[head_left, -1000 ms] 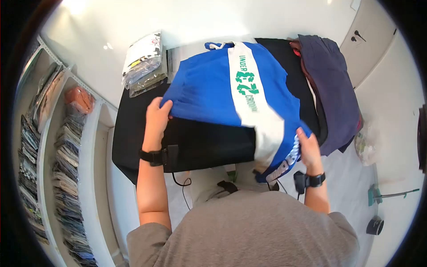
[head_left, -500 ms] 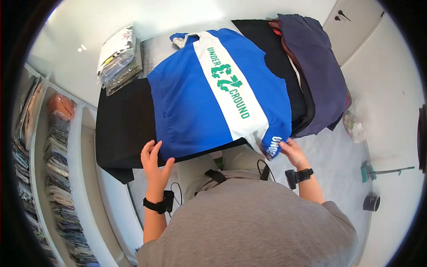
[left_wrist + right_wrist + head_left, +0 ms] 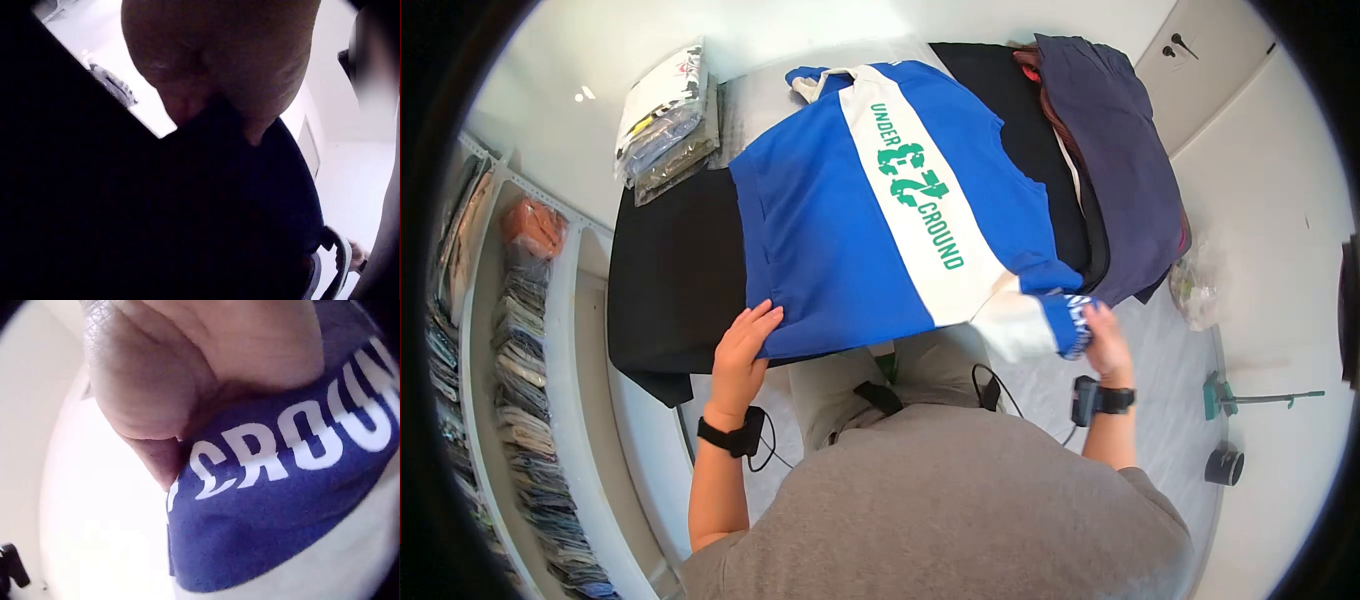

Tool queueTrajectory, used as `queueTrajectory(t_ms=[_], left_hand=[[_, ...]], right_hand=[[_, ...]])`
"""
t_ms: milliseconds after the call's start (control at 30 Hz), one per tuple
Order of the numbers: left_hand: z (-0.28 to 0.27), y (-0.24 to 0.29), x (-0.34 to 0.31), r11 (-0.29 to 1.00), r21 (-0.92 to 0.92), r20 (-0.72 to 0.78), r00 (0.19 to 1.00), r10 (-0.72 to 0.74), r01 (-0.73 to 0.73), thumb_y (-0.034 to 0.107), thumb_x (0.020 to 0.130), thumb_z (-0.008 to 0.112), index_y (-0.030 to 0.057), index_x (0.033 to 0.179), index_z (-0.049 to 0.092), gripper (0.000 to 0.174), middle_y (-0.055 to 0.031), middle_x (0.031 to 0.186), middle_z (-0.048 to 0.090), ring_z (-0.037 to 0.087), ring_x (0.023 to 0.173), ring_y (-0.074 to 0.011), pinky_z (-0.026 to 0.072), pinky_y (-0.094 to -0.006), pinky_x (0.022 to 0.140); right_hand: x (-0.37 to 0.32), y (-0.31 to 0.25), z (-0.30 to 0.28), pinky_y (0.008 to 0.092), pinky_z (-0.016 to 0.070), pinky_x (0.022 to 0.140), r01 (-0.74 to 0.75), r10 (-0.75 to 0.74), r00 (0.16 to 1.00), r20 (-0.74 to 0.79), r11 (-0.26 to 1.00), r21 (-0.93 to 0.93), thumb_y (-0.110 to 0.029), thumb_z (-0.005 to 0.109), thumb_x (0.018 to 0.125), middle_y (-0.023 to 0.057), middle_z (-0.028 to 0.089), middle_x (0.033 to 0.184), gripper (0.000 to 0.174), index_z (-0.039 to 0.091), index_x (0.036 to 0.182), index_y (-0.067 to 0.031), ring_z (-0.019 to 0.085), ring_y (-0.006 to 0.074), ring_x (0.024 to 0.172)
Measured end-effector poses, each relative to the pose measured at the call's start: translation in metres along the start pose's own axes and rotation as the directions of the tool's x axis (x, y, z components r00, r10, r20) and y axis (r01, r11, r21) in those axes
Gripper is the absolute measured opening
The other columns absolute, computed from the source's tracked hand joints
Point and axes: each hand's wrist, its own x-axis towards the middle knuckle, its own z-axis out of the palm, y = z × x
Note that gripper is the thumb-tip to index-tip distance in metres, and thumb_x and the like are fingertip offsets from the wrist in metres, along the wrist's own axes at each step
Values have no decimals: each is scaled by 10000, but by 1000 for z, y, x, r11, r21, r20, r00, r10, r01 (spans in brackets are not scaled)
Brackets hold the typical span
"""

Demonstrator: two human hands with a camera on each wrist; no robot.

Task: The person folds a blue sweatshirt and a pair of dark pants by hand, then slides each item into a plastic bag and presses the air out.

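A blue sweatshirt (image 3: 820,240) with a white band and green lettering lies spread on the black-covered table (image 3: 670,250). At its hem's near corner the left hand (image 3: 743,345) rests with straight fingers on the cloth. Off the table's near right side, the right hand (image 3: 1108,345) grips the end of a sleeve, whose blue part (image 3: 1065,322) has white letters. In the right wrist view the right hand (image 3: 206,362) has its thumb against the lettered blue cloth (image 3: 250,531). The left wrist view is dark; the left hand (image 3: 219,56) touches the cloth there.
Plastic-bagged garments (image 3: 665,125) are stacked at the table's back left. Dark folded garments (image 3: 1115,160) lie along its right end. Shelves (image 3: 565,340) of packed clothes stand at the left. A green broom (image 3: 1220,396) is at the right, near a black roll (image 3: 1224,466).
The sweatshirt has come down flat on the table. The left hand let go, then came back onto the hem corner. The right hand has moved right, stretching the sleeve outward.
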Motion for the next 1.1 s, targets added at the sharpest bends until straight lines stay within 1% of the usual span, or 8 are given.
queueTrajectory(t_ms=[133,333,367,467,500,667,900,1100], left_hand=[[-30,7,26,941,-273,71,980,-187,200,-107,681,561,23,1061,638,409,-140,1026,666,627,1001,-326,478,-334,893],[-34,-38,77,658,-520,163,819,-549,545,100,838,594,-47,924,645,178,-45,735,637,569,687,-101,445,-239,656],[-34,-36,90,545,-593,198,763,-615,593,179,869,602,-42,910,647,229,-13,726,610,546,667,-88,433,-240,622],[-5,-60,107,318,-776,162,659,-735,545,243,891,603,-10,924,654,260,4,750,591,510,637,-73,407,-225,591],[-12,-64,106,354,-629,254,613,-748,692,279,899,599,17,944,647,270,16,764,578,476,618,-57,377,-220,556],[-6,-40,77,317,-642,230,570,-789,698,267,906,589,8,951,628,266,43,754,553,458,667,-43,361,-218,580],[20,-34,68,363,-789,106,692,-714,495,205,951,528,-25,1005,598,247,-10,921,615,526,835,-73,408,-219,794],[10,-52,87,385,-860,-30,719,-694,336,203,988,457,-8,1056,565,246,-25,977,608,531,863,-72,418,-227,818]], right_hand=[[7,-78,23,270,503,776,91,-93,994,66,996,24,-240,547,938,63,669,966,262,598,1045,-7,635,125,833],[126,-140,73,282,548,768,-95,49,984,169,958,271,-208,526,946,94,670,982,250,604,1039,12,662,174,836],[156,-140,69,316,517,854,-242,96,915,391,908,343,-252,504,958,133,639,1067,325,558,1115,28,635,189,927],[214,-131,79,368,417,975,-110,-15,941,339,932,346,-344,469,966,198,533,1237,496,405,1273,41,547,232,1085],[212,-127,80,349,427,953,-44,18,984,178,989,140,-345,482,959,181,550,1218,484,426,1264,26,555,230,1071],[179,-88,48,215,413,625,26,-89,992,-85,827,-562,-285,554,912,8,653,936,272,632,1056,-67,548,70,758],[159,-50,47,170,317,471,-30,-35,990,-133,889,-456,-276,589,913,-67,515,698,215,646,941,-71,429,19,532],[172,-61,50,288,405,522,76,-205,975,-80,653,-753,-280,605,887,17,533,601,304,594,753,-8,500,118,546]])
